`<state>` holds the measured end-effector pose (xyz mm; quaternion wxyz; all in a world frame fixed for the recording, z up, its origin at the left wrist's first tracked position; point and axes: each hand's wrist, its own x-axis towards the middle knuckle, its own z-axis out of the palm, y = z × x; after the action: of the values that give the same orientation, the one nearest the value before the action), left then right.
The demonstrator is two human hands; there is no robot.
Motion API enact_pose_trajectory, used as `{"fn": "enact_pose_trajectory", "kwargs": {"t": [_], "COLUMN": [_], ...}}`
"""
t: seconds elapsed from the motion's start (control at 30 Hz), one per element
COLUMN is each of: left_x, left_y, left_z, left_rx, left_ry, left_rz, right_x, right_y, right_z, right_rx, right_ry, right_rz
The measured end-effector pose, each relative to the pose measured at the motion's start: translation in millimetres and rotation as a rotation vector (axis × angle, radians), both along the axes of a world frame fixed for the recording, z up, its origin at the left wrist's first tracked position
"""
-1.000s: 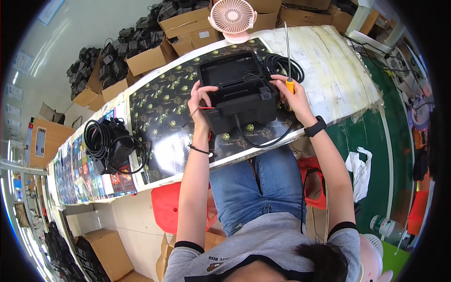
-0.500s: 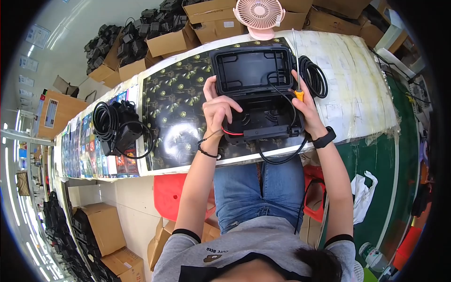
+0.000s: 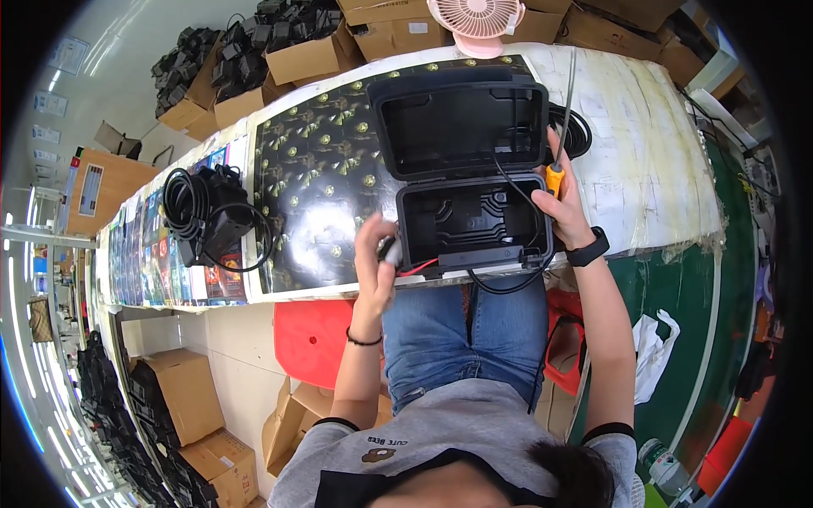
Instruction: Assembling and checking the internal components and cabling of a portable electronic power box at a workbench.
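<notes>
A black plastic box (image 3: pixel 470 261) lies open on the table edge in front of me, its hinged lid (image 3: pixel 461 131) tipped back. A black cable runs inside it along the right, and a short red wire (image 3: pixel 417 267) comes out near the front left corner. My left hand (image 3: pixel 373 258) is at the box's left end, fingers curled and a little blurred around a small dark piece I cannot make out. My right hand (image 3: pixel 567 203) steadies the box's right side and also holds a screwdriver (image 3: pixel 555 176) with a yellow handle, its shaft pointing away from me.
Left on the table sits another black device with coiled cable (image 3: pixel 207 216). A cable coil (image 3: pixel 577 135) lies behind my right hand. A pink fan (image 3: pixel 478 25) stands at the far edge. Cartons of black units (image 3: pixel 309 59) are beyond; a red stool (image 3: pixel 313 343) is below the table.
My left hand has moved from the box's front left opening to outside its left end. The box has turned slightly and tilted, showing more of its inside floor; the screwdriver has shifted right.
</notes>
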<state>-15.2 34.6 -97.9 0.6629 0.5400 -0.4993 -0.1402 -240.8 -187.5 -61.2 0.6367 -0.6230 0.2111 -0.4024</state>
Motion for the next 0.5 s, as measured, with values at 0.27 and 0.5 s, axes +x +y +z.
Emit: {"fn": "enact_pose_trajectory", "kwargs": {"t": [0.27, 0.5], "left_x": [-30.9, -38.7], "left_y": [50.2, 70.9], "left_z": [19.2, 73.8], "left_rx": [-0.008, 0.444], "left_ry": [-0.332, 0.347], "left_rz": [0.012, -0.071], "right_x": [3.3, 13.7], "right_y": [10.5, 49.4], "right_z": [2.3, 3.7], "right_rx": [-0.081, 0.045], "right_ry": [0.069, 0.083], "right_rz": [0.053, 0.047]}}
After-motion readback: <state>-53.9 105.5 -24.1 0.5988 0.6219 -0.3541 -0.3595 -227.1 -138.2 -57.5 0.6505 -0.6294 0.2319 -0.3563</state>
